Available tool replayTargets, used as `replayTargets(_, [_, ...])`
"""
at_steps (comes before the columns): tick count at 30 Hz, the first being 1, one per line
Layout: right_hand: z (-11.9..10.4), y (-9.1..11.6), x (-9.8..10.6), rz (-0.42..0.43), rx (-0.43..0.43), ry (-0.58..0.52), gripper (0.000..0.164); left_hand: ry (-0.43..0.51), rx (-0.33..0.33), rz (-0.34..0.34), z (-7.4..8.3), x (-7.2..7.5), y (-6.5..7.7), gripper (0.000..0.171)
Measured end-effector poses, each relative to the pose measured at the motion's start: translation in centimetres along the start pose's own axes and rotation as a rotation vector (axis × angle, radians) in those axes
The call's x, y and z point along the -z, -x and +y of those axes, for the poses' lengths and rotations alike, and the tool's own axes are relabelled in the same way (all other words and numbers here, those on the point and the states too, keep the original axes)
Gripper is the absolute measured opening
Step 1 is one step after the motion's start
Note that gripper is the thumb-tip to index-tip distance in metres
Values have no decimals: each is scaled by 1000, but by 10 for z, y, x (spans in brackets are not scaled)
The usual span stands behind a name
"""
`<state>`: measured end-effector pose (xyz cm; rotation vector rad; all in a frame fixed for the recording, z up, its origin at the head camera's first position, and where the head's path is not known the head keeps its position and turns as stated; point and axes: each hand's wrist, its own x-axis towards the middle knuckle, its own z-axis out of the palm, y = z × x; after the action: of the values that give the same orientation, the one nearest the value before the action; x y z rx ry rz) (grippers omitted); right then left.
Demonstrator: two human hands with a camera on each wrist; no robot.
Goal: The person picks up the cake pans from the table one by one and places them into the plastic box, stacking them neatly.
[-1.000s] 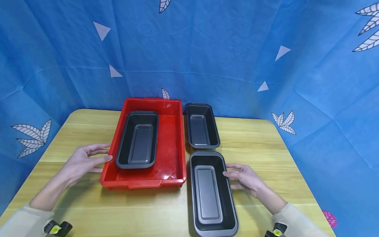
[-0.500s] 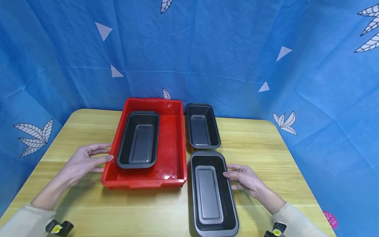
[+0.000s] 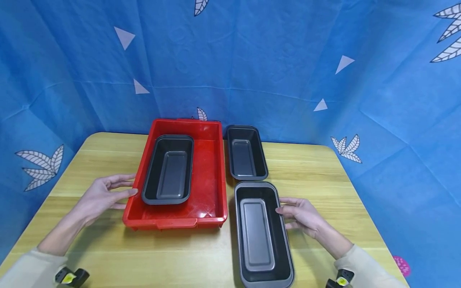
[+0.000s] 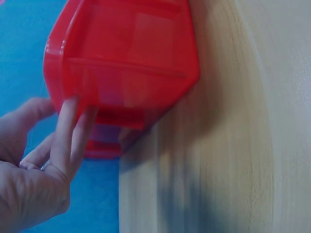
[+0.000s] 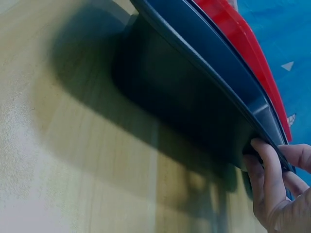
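Observation:
My left hand [image 3: 104, 194] holds the left wall of a red plastic tray [image 3: 207, 172], thumb over the rim and fingers against the outside. In the left wrist view, fingers [image 4: 63, 141] touch the wall below the tray's edge. Inside the tray, on its left side, sits a dark grey loaf pan [image 3: 171, 174]. My right hand [image 3: 300, 216] pinches the right rim of a longer dark loaf pan [image 3: 257, 236], which stands to the right of the tray. The right wrist view shows the thumb at the rim and fingers [image 5: 269, 167] under its lip.
Another dark loaf pan [image 3: 242, 158] stands at the back of the wooden table [image 3: 173, 260], just right of the tray and behind the longer pan. A blue patterned cloth [image 3: 230, 60] hangs behind the table and along its sides.
My right hand and the longer loaf pan have shifted slightly to the right, widening the gap to the red tray. My left hand and the tray stay in place.

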<state>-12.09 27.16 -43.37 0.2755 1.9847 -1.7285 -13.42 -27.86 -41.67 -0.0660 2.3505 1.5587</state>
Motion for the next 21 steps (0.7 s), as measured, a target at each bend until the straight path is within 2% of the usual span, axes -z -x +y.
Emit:
replayTargets(9, [-17,2,5,23,28,0,72,23,-2,-1,0,0,1,76])
replayTargets(21, [-54,-1,5,45,56,-17,71,17,-3,0,0,0,1,77])
